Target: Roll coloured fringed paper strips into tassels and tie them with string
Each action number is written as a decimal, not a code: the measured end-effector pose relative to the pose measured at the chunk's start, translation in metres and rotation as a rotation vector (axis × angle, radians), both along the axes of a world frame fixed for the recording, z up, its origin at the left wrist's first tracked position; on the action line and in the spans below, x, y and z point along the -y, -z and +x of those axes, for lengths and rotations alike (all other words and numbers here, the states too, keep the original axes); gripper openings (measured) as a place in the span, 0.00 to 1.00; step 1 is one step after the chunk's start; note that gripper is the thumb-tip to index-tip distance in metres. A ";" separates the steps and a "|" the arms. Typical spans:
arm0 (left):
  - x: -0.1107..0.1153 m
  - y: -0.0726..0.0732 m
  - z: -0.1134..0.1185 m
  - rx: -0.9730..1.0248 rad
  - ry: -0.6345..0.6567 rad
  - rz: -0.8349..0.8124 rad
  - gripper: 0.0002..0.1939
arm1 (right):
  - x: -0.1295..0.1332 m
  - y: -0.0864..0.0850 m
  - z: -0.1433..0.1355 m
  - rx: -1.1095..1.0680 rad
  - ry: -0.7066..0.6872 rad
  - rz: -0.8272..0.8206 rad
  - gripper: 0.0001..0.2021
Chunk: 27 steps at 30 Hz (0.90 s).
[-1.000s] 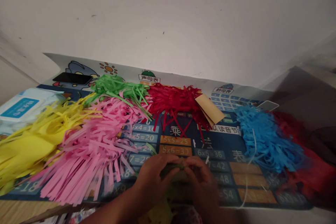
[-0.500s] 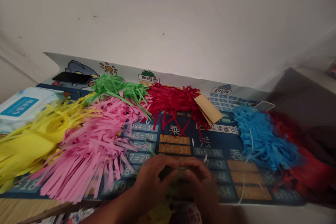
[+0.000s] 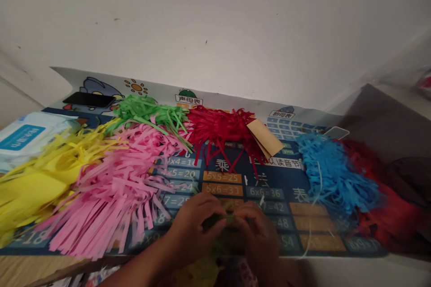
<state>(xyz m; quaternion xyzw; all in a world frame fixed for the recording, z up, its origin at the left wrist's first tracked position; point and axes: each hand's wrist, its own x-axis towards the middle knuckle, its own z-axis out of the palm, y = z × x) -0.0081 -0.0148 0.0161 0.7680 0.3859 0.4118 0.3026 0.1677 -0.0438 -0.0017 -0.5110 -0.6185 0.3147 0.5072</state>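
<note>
At the front edge of the printed mat, my left hand (image 3: 198,219) and my right hand (image 3: 254,226) meet fingertip to fingertip. Both pinch a small greenish strip (image 3: 230,218), with more pale green material hanging dimly below; blur and shadow hide its exact kind. Left of my hands lies a fringed bundle of pink paper strips (image 3: 117,179), overlapping a yellow fringed bundle (image 3: 50,175). Green fringe (image 3: 151,114) and red fringe (image 3: 222,128) lie behind. Against the red one rests a folded tan card (image 3: 266,138).
The blue mat (image 3: 276,179) carries printed times tables. To the right are blue fringe (image 3: 336,175), red material (image 3: 393,219) and a thin white string (image 3: 313,215). A black phone (image 3: 89,99) and a pack of wipes (image 3: 30,136) sit at left. A wall (image 3: 215,27) rises behind.
The view has shifted slightly. My fingertips have moved a little against each other, and the green strip between them shows more clearly. The fringed bundles lie as before.
</note>
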 end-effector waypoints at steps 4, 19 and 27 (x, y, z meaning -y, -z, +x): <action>0.001 0.004 0.001 0.021 -0.029 0.115 0.03 | -0.001 -0.002 0.000 0.060 0.006 0.048 0.06; -0.006 0.015 0.008 -0.003 -0.020 0.274 0.05 | -0.006 -0.003 0.006 0.183 -0.010 0.114 0.06; -0.020 0.033 0.014 -0.211 0.033 0.290 0.05 | -0.003 0.013 -0.001 0.198 0.025 0.117 0.04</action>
